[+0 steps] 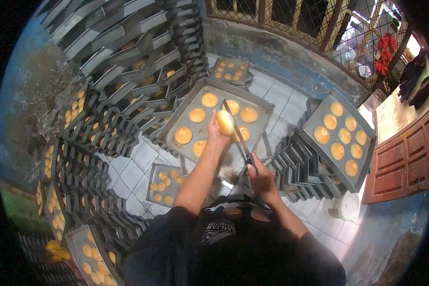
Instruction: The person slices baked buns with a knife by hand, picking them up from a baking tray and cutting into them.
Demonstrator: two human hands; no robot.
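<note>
Over a large metal tray (169, 125), my left hand (216, 132) is closed around a round golden bun (225, 122), holding it up off the tray. My right hand (260, 177) grips the black handle of a long knife (243, 143). The blade slants up and away from me, along the right side of the held bun; whether it has cut in cannot be made out. Several more buns, such as one bun (183, 135) at the left, lie spaced out on the tray.
Tall stacks of metal trays (128, 62) line the left side. At right, another stack is topped by a tray of buns (321, 119). A smaller tray of buns (153, 183) sits on the tiled floor (131, 176). A white bucket (346, 207) stands by the reddish door (400, 159).
</note>
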